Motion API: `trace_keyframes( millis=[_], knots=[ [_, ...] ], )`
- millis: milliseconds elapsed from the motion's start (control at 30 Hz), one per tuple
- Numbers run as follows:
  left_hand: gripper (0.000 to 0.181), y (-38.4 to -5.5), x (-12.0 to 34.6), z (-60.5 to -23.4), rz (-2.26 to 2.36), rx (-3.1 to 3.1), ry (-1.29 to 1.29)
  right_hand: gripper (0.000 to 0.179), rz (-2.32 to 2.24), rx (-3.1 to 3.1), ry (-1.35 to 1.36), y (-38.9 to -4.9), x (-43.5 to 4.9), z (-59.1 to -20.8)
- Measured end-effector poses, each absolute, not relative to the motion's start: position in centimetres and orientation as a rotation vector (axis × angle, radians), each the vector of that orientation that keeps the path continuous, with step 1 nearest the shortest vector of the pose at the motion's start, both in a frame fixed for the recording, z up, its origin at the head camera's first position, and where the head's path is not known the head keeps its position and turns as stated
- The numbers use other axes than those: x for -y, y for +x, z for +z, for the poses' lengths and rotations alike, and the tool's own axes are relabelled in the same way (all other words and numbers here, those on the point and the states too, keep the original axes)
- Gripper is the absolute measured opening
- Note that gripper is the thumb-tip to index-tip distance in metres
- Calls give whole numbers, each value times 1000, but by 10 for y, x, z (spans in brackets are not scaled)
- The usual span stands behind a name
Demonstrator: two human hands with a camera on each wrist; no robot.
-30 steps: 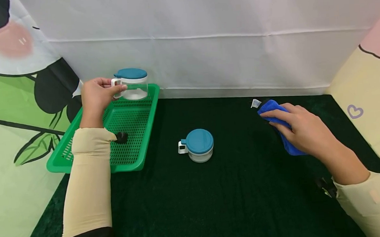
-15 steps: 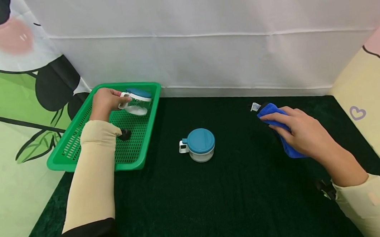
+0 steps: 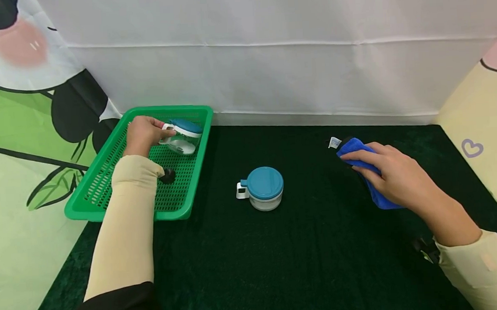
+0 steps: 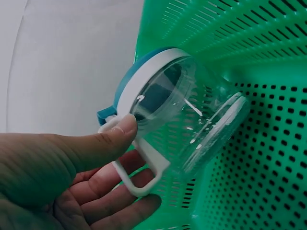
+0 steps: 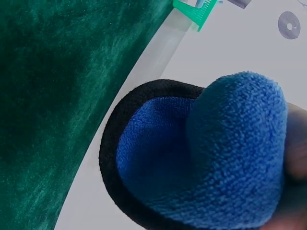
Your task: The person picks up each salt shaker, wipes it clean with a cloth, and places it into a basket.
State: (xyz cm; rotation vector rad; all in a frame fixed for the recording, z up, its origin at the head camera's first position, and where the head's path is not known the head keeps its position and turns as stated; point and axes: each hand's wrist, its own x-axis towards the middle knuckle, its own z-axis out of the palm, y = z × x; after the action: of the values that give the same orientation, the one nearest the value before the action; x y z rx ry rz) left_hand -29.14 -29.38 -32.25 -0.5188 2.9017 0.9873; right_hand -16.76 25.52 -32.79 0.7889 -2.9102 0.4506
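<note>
My left hand (image 3: 143, 133) pinches the white handle (image 4: 136, 163) of a clear glass jar (image 3: 183, 142) with a blue lid. The jar tilts inside the far right part of a green plastic basket (image 3: 187, 195); its base leans toward the basket floor in the left wrist view. In my right hand (image 3: 397, 173) is a folded blue cloth (image 3: 379, 192) with a black edge and a small white tag, gripped between thumb and fingers. A second jar (image 3: 265, 189) with a blue lid and white handle stands upright on the dark green tablecloth, between the two hands.
The basket's perforated walls rise around the left hand. A white fabric backdrop (image 3: 278, 78) stands behind the tabletop (image 3: 254, 262), with printed panels on the left and right sides.
My left hand has lowered the jar from above the basket's far rim into the basket, tilting it. The right hand with the cloth has barely moved, and the second jar stays put.
</note>
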Motion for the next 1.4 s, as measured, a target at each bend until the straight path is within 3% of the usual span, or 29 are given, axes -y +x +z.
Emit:
trace_keyframes(
  millis=[600,1133,1400],
  knots=[
    [37,-269,304,-312,612,-2947,-341,36,479,2886,814,-165,-257,-328],
    [49,-262,310,-317,453,-2734,-269,35,477,2920,791,-165,-257,-329],
    [59,-255,301,-298,326,-2795,-264,35,480,2905,800,-164,-257,-331]
  ],
)
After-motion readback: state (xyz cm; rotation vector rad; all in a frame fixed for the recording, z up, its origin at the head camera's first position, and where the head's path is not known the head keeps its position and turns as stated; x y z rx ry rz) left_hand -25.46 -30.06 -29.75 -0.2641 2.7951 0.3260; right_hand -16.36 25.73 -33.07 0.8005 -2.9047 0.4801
